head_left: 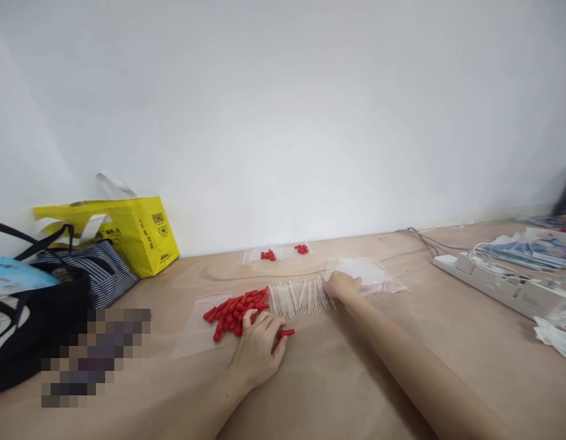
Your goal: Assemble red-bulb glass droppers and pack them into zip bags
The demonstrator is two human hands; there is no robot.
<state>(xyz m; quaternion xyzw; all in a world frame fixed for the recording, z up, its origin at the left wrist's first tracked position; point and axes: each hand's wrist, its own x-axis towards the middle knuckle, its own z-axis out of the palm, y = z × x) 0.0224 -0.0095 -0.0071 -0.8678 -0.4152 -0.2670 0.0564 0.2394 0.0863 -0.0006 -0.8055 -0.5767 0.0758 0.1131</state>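
Observation:
My left hand [263, 345] is closed around a small red bulb-shaped piece [286, 333], whose narrow end sticks out past the fingers. Just beyond it, a heap of similar red pieces [232, 315] lies partly on a clear zip bag [195, 324]. To the right of the heap, many thin whitish sticks [299, 297] lie side by side in a row. My right hand [342, 286] bends down at the right end of that row, its fingers drawn together. Whatever is between those fingertips is hidden. Another clear bag [379, 278] lies under and beyond the right hand.
Near the wall, a flat clear bag [250, 255] carries two small red clusters. A yellow bag [145, 238], a striped pouch [99, 269] and a black bag [67, 318] stand at left. A power strip [503, 284] with cables, papers [530, 250] and a tissue [555, 336] occupy the right.

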